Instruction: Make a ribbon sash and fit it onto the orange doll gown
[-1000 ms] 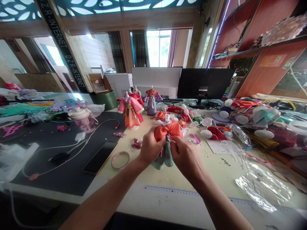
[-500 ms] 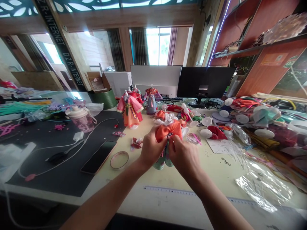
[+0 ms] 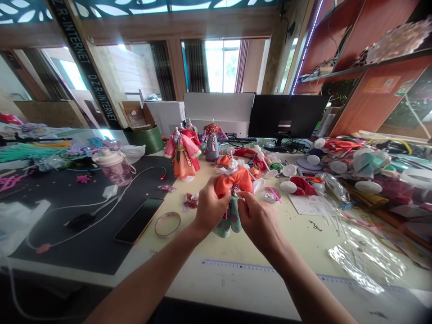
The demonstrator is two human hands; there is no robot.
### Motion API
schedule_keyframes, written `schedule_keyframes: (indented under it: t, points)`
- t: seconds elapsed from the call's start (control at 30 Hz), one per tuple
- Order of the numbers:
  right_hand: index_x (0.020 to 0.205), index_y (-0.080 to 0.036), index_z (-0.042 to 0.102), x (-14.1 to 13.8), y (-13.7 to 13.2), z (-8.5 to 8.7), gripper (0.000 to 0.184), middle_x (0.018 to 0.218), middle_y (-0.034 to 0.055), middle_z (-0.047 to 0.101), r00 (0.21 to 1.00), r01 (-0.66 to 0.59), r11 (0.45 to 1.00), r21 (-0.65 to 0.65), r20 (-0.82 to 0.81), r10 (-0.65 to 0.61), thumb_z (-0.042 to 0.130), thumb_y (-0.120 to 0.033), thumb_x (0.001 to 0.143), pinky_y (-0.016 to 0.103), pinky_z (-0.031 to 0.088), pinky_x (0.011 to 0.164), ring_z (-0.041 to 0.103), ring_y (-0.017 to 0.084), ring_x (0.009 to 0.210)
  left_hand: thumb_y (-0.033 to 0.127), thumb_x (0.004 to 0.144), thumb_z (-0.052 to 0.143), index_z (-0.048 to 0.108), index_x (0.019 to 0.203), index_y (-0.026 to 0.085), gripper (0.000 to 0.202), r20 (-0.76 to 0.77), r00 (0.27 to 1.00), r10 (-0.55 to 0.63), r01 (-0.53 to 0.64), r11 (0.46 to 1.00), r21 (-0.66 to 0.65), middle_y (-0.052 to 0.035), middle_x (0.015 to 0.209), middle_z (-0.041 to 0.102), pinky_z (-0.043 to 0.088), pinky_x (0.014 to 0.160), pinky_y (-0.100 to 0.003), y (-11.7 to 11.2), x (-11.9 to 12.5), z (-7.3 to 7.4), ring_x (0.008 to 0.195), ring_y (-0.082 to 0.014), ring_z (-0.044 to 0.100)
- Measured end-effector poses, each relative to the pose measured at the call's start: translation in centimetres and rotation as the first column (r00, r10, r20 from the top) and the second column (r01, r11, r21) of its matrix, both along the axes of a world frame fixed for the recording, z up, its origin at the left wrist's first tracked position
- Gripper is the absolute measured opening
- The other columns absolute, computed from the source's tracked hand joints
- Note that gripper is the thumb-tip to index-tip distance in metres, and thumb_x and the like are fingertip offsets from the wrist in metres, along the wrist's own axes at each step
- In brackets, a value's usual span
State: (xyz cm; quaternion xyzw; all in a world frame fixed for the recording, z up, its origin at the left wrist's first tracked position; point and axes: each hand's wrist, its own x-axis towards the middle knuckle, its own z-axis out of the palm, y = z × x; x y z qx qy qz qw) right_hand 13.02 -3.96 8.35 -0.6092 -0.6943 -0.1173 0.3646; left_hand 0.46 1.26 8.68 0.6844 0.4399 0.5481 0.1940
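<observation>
Both hands meet over the middle of the cream table [image 3: 303,243] on a small doll garment [image 3: 234,200] with an orange top part and a pale green flowered skirt. My left hand [image 3: 209,209] grips the orange fabric from the left, fingers curled. My right hand [image 3: 257,220] pinches the garment at its middle from the right. The skirt hangs down between the two hands.
A dressed pink and orange doll [image 3: 182,155] and other doll figures stand behind. A phone [image 3: 139,220] lies on a black mat, a tape ring [image 3: 168,224] beside it. A pink bottle [image 3: 114,167] stands left. Cellophane bags [image 3: 364,256] and white doll stands [image 3: 288,186] crowd the right.
The hands and garment stay in almost the same place. The orange fabric has been gathered a little tighter under my left hand, and the skirt shifted slightly.
</observation>
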Motion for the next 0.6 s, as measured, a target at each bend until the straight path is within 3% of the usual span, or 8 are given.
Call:
schedule_keyframes:
  t: [0.43, 0.6]
  points:
    - [0.078, -0.016, 0.064, -0.2, 0.3, -0.73, 0.025, 0.045, 0.0008, 0.058, 0.994, 0.061, 0.996, 0.07, 0.084, -0.066, 0.041, -0.024, 0.087, 0.025, 0.012, 0.045, 0.043, 0.01, 0.037, 0.01, 0.072, 0.058, 0.058, 0.097, 0.017, 0.026, 0.01, 1.0, 0.008, -0.008, 0.998, 0.063, -0.0021, 0.086, 0.066, 0.052, 0.077, -0.029, 0.1, 0.33, -0.21, 0.079, -0.0158, 0.062]
    - [0.075, -0.017, 0.062, -0.46, 0.48, -0.07, 0.025, 0.048, 0.0018, 0.06, 0.988, 0.106, 0.994, -0.007, 0.111, -0.105, 0.042, -0.026, 0.087, 0.025, 0.012, 0.045, 0.043, 0.01, 0.038, 0.01, 0.073, 0.059, 0.058, 0.098, 0.017, 0.027, 0.016, 1.0, 0.001, -0.001, 0.999, 0.05, -0.0025, 0.088, 0.067, 0.052, 0.077, -0.028, -0.05, 0.36, -0.24, 0.081, -0.016, 0.063]
